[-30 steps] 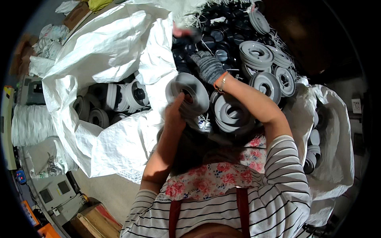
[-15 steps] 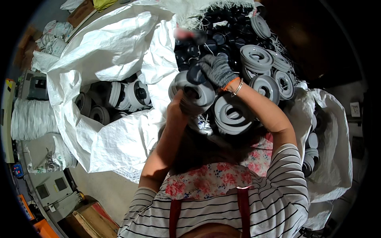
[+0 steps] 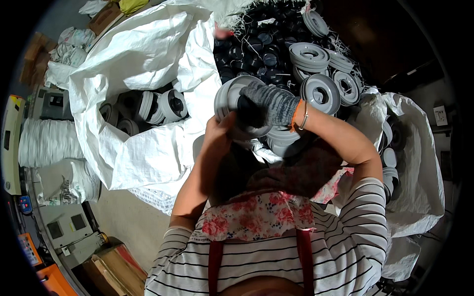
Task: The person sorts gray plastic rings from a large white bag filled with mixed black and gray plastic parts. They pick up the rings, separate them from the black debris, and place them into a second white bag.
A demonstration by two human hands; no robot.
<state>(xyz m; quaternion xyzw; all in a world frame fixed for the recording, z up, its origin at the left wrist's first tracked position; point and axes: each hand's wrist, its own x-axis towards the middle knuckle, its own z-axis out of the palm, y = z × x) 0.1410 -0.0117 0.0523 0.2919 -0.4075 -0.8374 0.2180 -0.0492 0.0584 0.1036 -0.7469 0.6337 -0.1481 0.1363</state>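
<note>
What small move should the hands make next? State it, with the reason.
Probably press the black piece down into the grey ring: the gloved right hand has it at the ring's middle, while the bare left hand holds the rim.

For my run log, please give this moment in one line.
left hand: holding grey ring; gloved right hand: at black cap over ring; beyond: black cap pile; person's left: open white sack

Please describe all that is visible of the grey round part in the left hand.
The grey round part looks like plastic, with a ridged rim. It is held right of the large open white sack. The left hand grips its lower-left edge; the gloved right hand and a black cap cover its middle, hiding details.
</note>
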